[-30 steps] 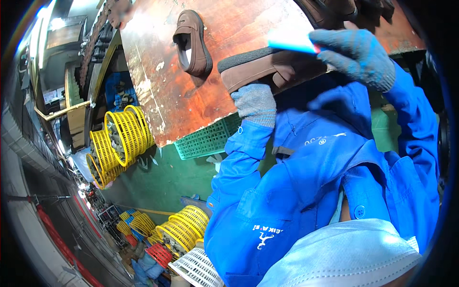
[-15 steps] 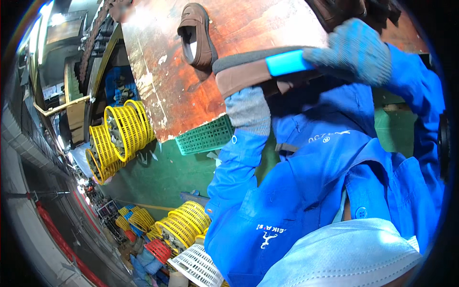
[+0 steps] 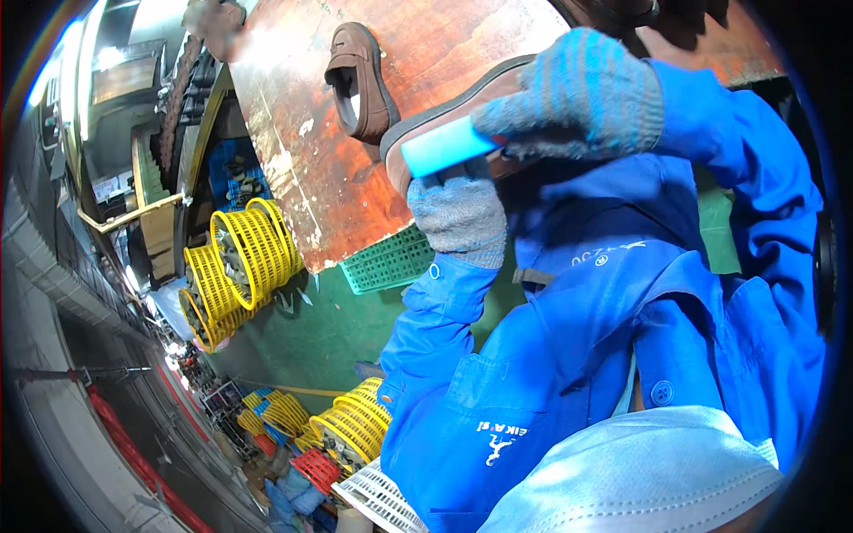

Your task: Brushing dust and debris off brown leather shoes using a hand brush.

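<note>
A brown shoe [image 3: 462,98] is gripped from below by the gloved left hand [image 3: 460,213] at twelve o'clock, while a light-blue block [image 3: 449,147] (lifted clear a second ago) is now pressed on its sole edge by the clenched right hand [image 3: 577,98], suggesting rubbing has resumed. A second shoe [image 3: 360,80] lies on the workbench [image 3: 302,178] at eleven o'clock.

Matt brown leather shoe [image 3: 462,111], knitted cloth gloves [image 3: 577,102], worn wooden table [image 3: 355,178].

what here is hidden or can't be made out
- Head view: most of the held brown shoe is covered by the gloved right hand, the blue block and the left hand.
- Dark items at the top edge are cut off.
- Top-left corner is blurred.
- Contents of the yellow baskets: too small.
</note>
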A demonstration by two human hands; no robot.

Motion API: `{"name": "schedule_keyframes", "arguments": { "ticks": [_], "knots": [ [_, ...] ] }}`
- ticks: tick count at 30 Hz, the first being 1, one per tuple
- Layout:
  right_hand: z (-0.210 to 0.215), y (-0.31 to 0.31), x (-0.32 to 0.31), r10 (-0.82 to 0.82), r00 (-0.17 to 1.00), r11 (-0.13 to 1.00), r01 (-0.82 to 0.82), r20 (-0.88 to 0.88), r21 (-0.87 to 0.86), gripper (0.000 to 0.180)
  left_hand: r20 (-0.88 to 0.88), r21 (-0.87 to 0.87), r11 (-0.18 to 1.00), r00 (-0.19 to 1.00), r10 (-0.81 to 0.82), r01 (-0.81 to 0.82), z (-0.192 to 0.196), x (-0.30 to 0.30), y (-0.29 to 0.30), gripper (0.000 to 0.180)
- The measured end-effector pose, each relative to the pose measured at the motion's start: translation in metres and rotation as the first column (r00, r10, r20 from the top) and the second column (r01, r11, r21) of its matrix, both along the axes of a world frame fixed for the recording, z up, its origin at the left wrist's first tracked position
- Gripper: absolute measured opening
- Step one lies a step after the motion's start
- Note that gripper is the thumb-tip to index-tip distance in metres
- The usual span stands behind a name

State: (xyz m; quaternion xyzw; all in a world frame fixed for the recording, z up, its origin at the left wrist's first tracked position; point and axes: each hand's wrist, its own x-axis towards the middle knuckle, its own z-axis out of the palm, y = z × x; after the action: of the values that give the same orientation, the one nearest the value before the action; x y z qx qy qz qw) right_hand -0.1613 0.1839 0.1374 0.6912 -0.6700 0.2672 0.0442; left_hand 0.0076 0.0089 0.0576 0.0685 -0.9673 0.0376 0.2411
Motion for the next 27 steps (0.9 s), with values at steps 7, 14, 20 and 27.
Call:
{"name": "schedule_keyframes", "arguments": {
  "ticks": [7,14,20,27],
  "knots": [
    [-0.018,0.037,-0.024,-0.201,0.941,0.978,0.178,0.272,0.107,0.042,0.211,-0.162,0.987,0.977,0.018,0.017,-0.013,0.007,-0.025,0.037],
    [-0.035,0.033,-0.024,-0.219,0.926,0.974,0.189,0.308,0.124,0.042,0.275,0.298,0.949,0.942,-0.192,0.106,-0.041,-0.002,-0.002,0.038],
    [-0.018,0.001,0.005,-0.024,0.978,0.997,0.008,0.207,0.075,0.04,0.237,0.295,0.955,0.968,-0.086,0.012,-0.048,0.013,-0.004,0.037],
    [-0.037,-0.07,0.039,0.102,0.991,0.995,-0.1,0.092,-0.026,0.029,0.131,0.414,0.91,0.991,-0.024,-0.032,-0.052,0.022,-0.012,0.036]
  ]
}}
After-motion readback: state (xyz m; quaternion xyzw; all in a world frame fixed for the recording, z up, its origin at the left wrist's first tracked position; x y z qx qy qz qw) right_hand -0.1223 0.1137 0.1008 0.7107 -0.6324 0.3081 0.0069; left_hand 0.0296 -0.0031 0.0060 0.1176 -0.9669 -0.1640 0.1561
